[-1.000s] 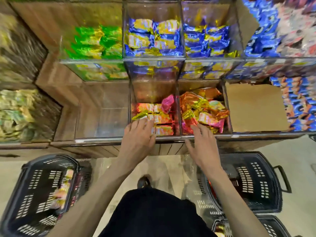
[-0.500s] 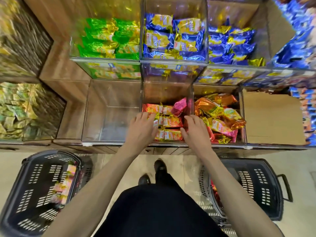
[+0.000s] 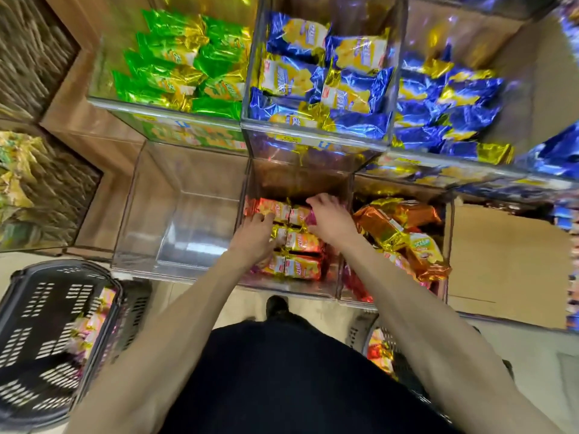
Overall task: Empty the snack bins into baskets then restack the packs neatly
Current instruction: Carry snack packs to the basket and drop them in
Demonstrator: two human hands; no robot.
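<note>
Red-and-gold snack packs [image 3: 302,241] lie stacked flat in the clear middle bin [image 3: 297,177].

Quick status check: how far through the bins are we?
Done: the lower left bin is empty, and the left basket and right basket hold packs. In hand: left hand and right hand are on the red packs in the middle bin. Remaining: the jumbled orange packs beside it; green packs and blue packs above look untouched.
</note>
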